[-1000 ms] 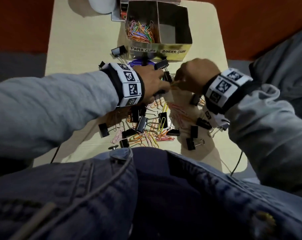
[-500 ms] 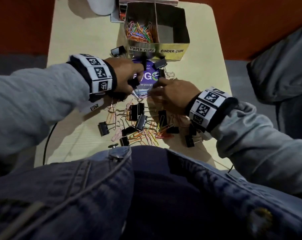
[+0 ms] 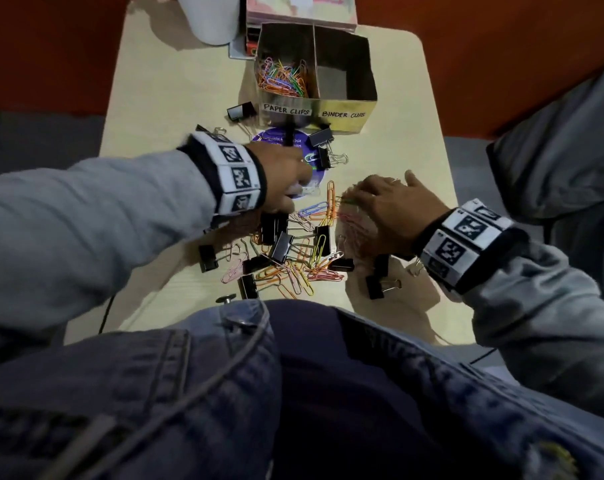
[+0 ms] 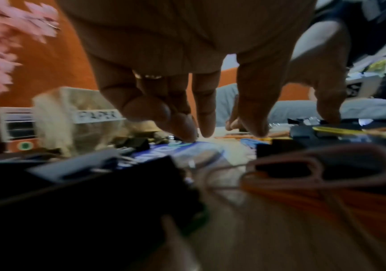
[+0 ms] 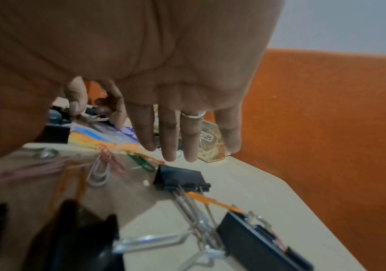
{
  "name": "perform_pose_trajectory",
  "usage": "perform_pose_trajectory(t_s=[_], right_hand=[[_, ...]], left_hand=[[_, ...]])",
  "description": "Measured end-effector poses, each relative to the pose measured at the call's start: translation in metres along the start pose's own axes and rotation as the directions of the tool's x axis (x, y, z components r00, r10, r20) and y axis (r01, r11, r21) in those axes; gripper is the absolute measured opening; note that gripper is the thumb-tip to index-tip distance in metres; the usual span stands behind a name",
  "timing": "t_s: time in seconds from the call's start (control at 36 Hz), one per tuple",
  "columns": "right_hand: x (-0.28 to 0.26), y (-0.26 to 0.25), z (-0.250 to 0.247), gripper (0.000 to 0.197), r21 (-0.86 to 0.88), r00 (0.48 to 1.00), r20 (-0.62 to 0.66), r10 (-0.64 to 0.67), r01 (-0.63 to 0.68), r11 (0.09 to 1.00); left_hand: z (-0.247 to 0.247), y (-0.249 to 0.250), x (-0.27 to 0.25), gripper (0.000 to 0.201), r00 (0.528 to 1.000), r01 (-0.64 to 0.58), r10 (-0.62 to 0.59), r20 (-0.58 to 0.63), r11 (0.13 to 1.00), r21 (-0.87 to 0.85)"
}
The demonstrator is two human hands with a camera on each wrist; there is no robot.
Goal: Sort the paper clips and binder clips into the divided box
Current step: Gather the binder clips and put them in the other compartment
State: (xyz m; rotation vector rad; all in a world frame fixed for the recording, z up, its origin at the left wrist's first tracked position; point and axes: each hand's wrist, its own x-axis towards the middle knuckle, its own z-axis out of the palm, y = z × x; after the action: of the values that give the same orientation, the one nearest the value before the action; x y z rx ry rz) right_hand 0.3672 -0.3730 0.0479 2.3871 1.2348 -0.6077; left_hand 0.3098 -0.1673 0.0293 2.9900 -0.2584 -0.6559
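Observation:
The divided box stands at the table's far side. Its left compartment holds coloured paper clips; the right one, marked for binder clips, looks bare. A mixed pile of paper clips and black binder clips lies near me. My left hand reaches over a purple round card, and its straight fingertips touch down by a green paper clip. My right hand is spread flat over paper clips, its fingers straight above a binder clip. Neither hand holds anything.
One binder clip lies left of the box, and two more sit just before it. A white cup and stacked books stand behind the box. My denim jacket covers the near table edge.
The hands, together a second ago, have parted. My left hand has gone forward onto the purple card, and my right hand has slid to the right and flattened.

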Motion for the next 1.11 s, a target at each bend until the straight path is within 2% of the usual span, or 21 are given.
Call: perform_pose_trajectory(t_s=[0.08, 0.14, 0.19, 0.28, 0.33, 0.42, 0.53, 0.67, 0.75, 0.83, 0.89, 0.97, 1.11], right_hand=[[0.005, -0.009, -0.001, 0.055, -0.029, 1.0, -0.022, 0.017, -0.018, 0.999], [0.009, -0.015, -0.004, 0.042, 0.006, 0.997, -0.075, 0.025, -0.024, 1.0], [0.012, -0.017, -0.005, 0.034, 0.054, 0.992, -0.12, 0.033, -0.026, 0.998], [0.011, -0.012, -0.004, 0.034, 0.101, 0.983, -0.168, 0.069, -0.053, 0.993], [0.004, -0.005, -0.003, 0.033, 0.101, 0.979, -0.191, 0.076, -0.057, 0.993], [-0.009, 0.0, 0.004, 0.027, 0.044, 0.991, -0.133, -0.002, 0.008, 0.999], [-0.013, -0.008, 0.016, 0.034, 0.004, 0.996, -0.065, -0.067, 0.068, 0.998], [-0.005, -0.014, 0.012, 0.035, 0.114, 0.991, -0.082, -0.106, 0.115, 0.987], [-0.008, -0.009, 0.01, 0.033, 0.205, 0.984, -0.152, -0.091, 0.121, 0.971], [-0.012, -0.004, 0.013, 0.038, 0.153, 0.986, -0.151, -0.073, 0.097, 0.983], [-0.011, -0.003, 0.019, 0.037, 0.151, 0.981, -0.152, -0.117, 0.14, 0.979], [-0.007, -0.004, 0.022, 0.04, 0.228, 0.974, -0.133, -0.183, 0.21, 0.951], [-0.01, -0.009, 0.021, 0.052, 0.221, 0.976, -0.098, -0.194, 0.211, 0.952]], left_hand=[[0.005, 0.015, 0.014, 0.066, 0.999, 0.008, -0.009, 0.034, 1.0, 0.02], [0.005, 0.021, 0.021, 0.069, 1.0, 0.011, -0.012, 0.028, 1.0, 0.018], [0.002, 0.024, 0.025, 0.06, 1.0, -0.005, 0.004, 0.019, 1.0, 0.027], [0.001, 0.022, 0.028, 0.047, 1.0, -0.027, 0.027, -0.002, 0.999, 0.023], [0.001, 0.019, 0.029, 0.054, 0.999, -0.043, 0.043, 0.006, 0.999, -0.003], [0.0, 0.016, 0.031, 0.075, 0.996, -0.063, 0.063, 0.062, 0.998, -0.006], [0.001, 0.019, 0.037, 0.072, 0.997, -0.062, 0.061, 0.052, 0.998, 0.014], [0.002, 0.027, 0.042, 0.067, 0.998, -0.058, 0.058, 0.002, 0.998, 0.001], [0.003, 0.028, 0.042, 0.064, 0.999, -0.045, 0.045, -0.011, 0.999, 0.007], [0.004, 0.028, 0.043, 0.064, 0.999, -0.04, 0.04, 0.0, 0.999, 0.004], [0.005, 0.03, 0.043, 0.062, 0.999, -0.035, 0.035, 0.005, 0.999, 0.008], [0.005, 0.035, 0.044, 0.051, 0.999, -0.051, 0.051, 0.0, 0.999, 0.015], [0.007, 0.039, 0.048, 0.037, 0.995, -0.101, 0.102, -0.004, 0.995, 0.02]])
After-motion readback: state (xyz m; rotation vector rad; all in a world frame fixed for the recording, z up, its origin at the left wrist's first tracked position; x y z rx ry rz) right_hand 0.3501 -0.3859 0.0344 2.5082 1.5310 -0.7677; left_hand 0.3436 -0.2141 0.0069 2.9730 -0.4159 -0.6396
